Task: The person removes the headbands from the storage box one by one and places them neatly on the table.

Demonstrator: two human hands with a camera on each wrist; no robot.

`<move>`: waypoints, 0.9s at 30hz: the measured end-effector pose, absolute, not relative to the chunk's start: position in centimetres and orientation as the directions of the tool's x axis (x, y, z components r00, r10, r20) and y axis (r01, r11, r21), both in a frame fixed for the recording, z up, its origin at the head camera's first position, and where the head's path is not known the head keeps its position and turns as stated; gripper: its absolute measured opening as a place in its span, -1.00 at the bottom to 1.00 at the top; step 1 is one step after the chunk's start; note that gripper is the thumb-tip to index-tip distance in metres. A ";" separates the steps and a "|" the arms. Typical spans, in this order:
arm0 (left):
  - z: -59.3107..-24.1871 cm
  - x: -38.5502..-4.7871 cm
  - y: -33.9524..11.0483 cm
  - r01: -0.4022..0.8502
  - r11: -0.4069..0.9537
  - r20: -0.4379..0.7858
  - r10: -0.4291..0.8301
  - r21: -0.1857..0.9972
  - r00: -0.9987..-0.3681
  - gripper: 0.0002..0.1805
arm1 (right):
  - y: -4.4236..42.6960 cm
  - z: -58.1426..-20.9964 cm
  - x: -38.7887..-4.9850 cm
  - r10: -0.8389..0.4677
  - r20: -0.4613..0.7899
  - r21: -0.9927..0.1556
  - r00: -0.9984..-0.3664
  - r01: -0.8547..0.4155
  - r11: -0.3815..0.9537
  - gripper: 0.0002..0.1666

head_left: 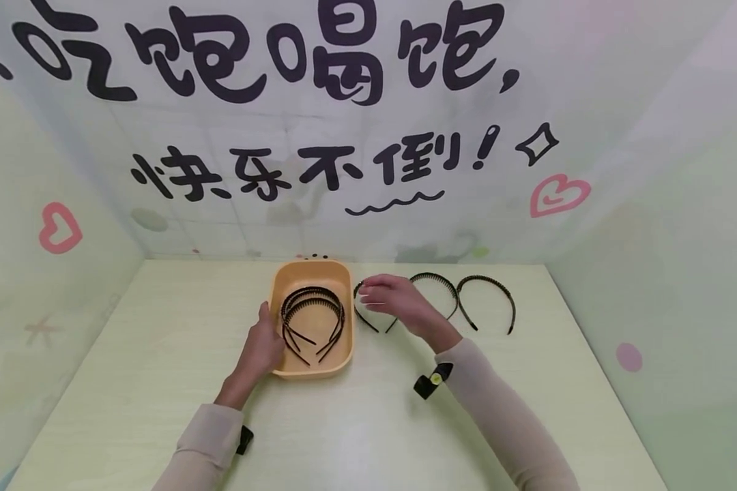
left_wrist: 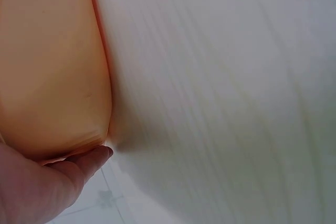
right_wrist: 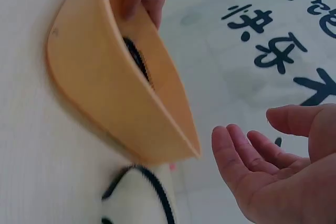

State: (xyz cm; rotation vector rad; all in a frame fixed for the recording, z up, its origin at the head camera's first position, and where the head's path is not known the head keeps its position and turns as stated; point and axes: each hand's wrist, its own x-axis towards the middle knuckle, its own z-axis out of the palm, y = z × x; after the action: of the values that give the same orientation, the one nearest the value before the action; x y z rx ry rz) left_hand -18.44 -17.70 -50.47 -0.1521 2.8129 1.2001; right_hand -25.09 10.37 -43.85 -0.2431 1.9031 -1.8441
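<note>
At the far left, a pink heart [head_left: 60,227] marks the side wall. My left sleeve [head_left: 211,436] comes in from below, a small black device [head_left: 244,440] at its cuff. My left hand [head_left: 261,348] is closed firmly on the left side of a peach-orange plastic bin [head_left: 312,274], pinching its wall; the right wrist view shows digits on both sides of that wall. The bin stands on the pale table [head_left: 356,423], its long side running away from me. Inside it, several black toothed headbands [head_left: 311,301] overlap in a loose pile, their ends pointing mostly towards me. Just right of the bin, another black headband [head_left: 366,322] lies on the table, partly hidden beneath my right hand [head_left: 393,298]. That hand is open and empty, fingers slightly bent and thumb well apart from them. Next along, a toothed black headband [head_left: 432,275] is half covered by the same hand, and close against it sits a dark headband [head_left: 488,278] with a ridged band; whether those two touch I can't tell. My right sleeve [head_left: 503,416] reaches in below them, a black strapped device [head_left: 432,380] beside its cuff. Furthest right, a purple dot [head_left: 629,356] shows on the wall.
</note>
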 end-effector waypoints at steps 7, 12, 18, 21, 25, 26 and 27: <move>-50.5 -18.7 -17.7 -0.130 0.675 -0.123 -0.058 0.726 -0.991 -0.16 | 5.0 -43.6 -24.6 -0.499 -0.266 -0.963 -0.825 0.210 0.166 -0.34; -50.6 -18.6 -17.9 -0.117 0.695 -0.104 -0.061 0.710 -0.993 -0.16 | 2.1 -44.3 -24.0 -0.423 -0.328 -0.934 -0.845 0.224 0.277 -0.22; -50.8 -18.2 -18.0 -0.116 0.696 -0.096 -0.068 0.708 -0.993 -0.16 | -0.7 -45.9 -23.7 -0.262 -0.353 -0.921 -0.898 0.286 0.264 -0.23; -50.8 -18.2 -17.9 -0.121 0.694 -0.100 -0.070 0.710 -0.992 -0.16 | -1.7 -46.3 -24.0 -0.207 -0.364 -0.913 -0.908 0.305 0.270 -0.26; -50.8 -18.4 -17.7 -0.122 0.691 -0.096 -0.077 0.713 -0.992 -0.15 | -2.0 -46.1 -24.2 -0.180 -0.383 -0.906 -0.906 0.331 0.263 -0.29; -50.8 -18.4 -17.7 -0.125 0.689 -0.098 -0.078 0.714 -0.992 -0.14 | -2.0 -46.0 -24.2 -0.176 -0.384 -0.905 -0.906 0.332 0.265 -0.30; -50.8 -18.3 -17.7 -0.127 0.687 -0.099 -0.081 0.716 -0.992 -0.14 | -2.0 -46.0 -24.1 -0.173 -0.384 -0.904 -0.907 0.332 0.269 -0.31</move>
State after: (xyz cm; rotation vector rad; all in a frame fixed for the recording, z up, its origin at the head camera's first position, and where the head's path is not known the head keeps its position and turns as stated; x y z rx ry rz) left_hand -18.34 -17.70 -50.77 -0.1747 2.8303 1.2078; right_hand -24.14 -2.01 -45.97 0.1435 2.1375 -1.6753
